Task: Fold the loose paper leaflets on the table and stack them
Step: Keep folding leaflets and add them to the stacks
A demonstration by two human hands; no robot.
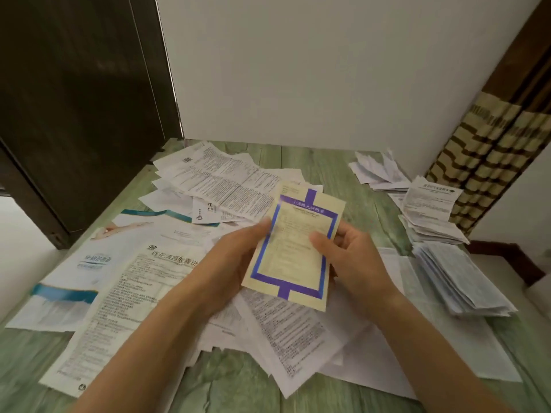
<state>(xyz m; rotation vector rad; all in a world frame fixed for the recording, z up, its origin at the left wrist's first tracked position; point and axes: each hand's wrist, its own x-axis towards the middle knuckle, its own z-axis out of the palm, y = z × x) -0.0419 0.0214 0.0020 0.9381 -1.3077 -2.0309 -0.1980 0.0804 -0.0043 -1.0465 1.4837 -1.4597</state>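
Note:
A cream leaflet with a purple border [293, 251] is held up above the table between both hands. My left hand [235, 257] grips its left edge, fingers behind and thumb at the front. My right hand [348, 251] holds its right edge with the thumb pressed on the printed face. Under and around the hands lie several loose unfolded leaflets [226, 180] spread over the green table [322, 165]. Stacks of folded leaflets [459, 278] sit along the right side.
A further folded stack [429, 210] and a small pile [378, 171] lie at the back right. A white wall stands behind the table, a dark door [77, 114] at the left, a patterned curtain [489, 150] at the right.

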